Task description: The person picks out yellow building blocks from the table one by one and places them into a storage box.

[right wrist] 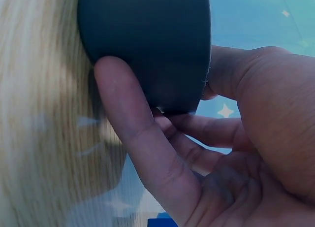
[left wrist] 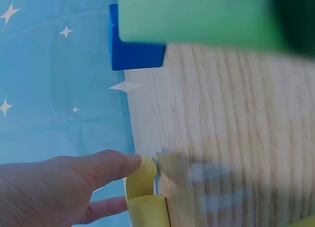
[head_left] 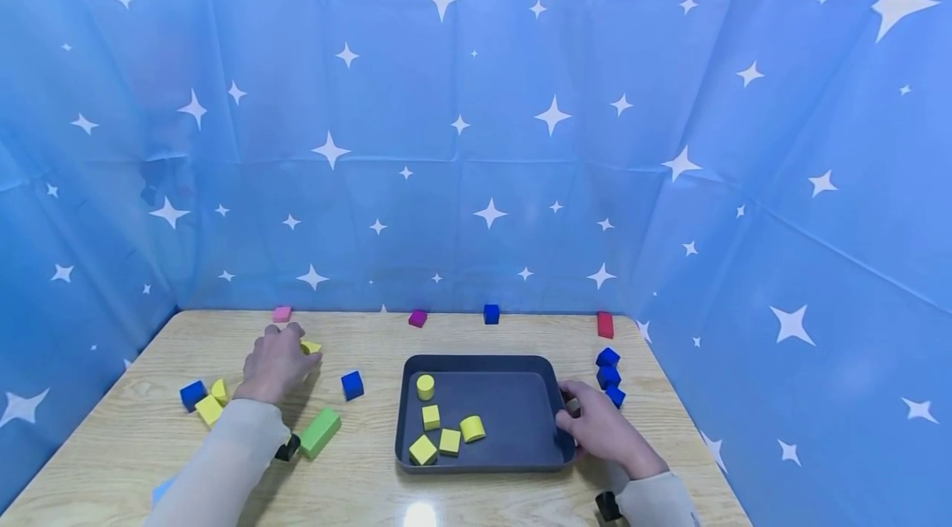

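Note:
My left hand (head_left: 278,362) is at the far left of the table, pinching a curved yellow block (head_left: 311,347) between thumb and fingers. In the left wrist view the thumb tip meets the upper end of that yellow block (left wrist: 141,178), and a finger reaches its lower part. My right hand (head_left: 602,421) grips the right side of a dark grey tray (head_left: 521,465). Seen from the right wrist, the thumb and fingers lie on both sides of the tray wall (right wrist: 152,49). Inside the tray, on its left half, sit several yellow blocks, among them a cylinder (head_left: 425,386).
A green block (head_left: 320,433) and a blue cube (head_left: 353,385) lie between left arm and tray. Left of that arm are another blue cube (head_left: 193,396) and yellow blocks (head_left: 209,410). Several blue blocks (head_left: 608,377) stand right of the tray. Pink, purple, blue and red blocks line the back edge.

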Demonstrator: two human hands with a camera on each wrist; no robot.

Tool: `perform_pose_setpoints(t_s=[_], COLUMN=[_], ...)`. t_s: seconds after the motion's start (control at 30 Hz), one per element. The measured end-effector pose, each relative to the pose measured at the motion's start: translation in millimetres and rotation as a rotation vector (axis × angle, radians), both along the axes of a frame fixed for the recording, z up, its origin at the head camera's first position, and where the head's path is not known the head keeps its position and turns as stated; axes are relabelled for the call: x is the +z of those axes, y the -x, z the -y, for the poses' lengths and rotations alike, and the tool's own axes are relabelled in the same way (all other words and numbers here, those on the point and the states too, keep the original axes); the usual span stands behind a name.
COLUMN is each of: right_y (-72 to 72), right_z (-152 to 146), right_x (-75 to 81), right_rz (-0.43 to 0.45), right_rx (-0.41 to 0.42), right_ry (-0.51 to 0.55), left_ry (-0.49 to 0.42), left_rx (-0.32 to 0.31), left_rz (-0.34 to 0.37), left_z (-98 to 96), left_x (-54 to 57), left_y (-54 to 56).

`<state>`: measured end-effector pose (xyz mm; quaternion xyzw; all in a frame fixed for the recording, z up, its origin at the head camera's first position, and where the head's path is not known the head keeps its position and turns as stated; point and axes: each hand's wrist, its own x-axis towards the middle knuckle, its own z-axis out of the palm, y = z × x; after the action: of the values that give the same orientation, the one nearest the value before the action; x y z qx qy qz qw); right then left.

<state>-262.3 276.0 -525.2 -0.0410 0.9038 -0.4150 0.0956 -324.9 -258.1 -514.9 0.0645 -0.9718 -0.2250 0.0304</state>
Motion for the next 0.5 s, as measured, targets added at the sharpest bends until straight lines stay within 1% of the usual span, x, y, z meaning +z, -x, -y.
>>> perform_pose_setpoints(t_s=[0.23, 0.37, 0.5], right_y=[-0.3, -0.3, -0.4], right_z=[-0.2, 0.2, 0.7], right_x=[-1.0, 0.2, 1.0], right_rz=[0.001, -0.007, -0.009], right_rx=[-0.006, 0.003, 0.0], right_ry=[-0.01, -0.013, -0.014], left_ry=[-0.026, -0.044, -0.04], left_rx=[-0.006, -0.006, -0.011], left_rz=[-0.039, -0.046, -0.054], left_z=[-0.5, -0.6, -0.1], left_x=[5.8, 8.4, 9.6], left_y=[-2.7, -4.0, -4.5])
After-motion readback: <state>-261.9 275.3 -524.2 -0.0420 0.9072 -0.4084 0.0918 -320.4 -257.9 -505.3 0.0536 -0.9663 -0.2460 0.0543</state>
